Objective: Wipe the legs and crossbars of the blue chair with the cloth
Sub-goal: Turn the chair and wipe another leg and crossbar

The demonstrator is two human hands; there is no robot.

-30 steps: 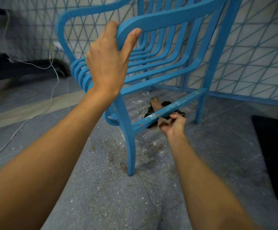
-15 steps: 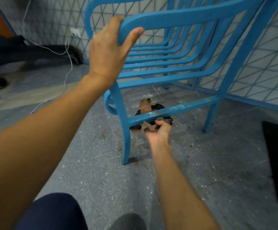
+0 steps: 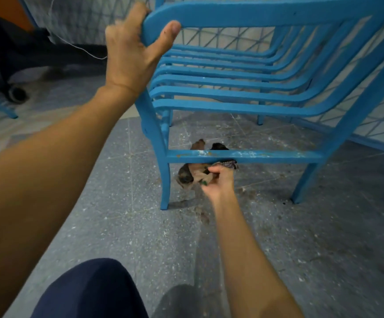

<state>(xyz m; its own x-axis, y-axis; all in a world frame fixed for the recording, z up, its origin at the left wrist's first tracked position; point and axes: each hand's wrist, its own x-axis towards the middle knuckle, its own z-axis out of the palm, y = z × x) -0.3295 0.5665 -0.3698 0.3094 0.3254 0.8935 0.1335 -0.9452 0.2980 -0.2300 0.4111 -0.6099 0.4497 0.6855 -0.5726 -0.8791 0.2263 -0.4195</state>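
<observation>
Right hand pinched the cloth looped over 1 crossbar just above it; left hand gripped the blue chair; legs probably unwiped.

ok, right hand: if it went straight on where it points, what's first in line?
Likely the lower crossbar, directly ahead of the right hand, which grips the cloth just below it. Depth is unclear, so it could pass underneath.

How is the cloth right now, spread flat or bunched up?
Bunched up: the cloth is crumpled in the right hand, against the chair's lower crossbar.
</observation>
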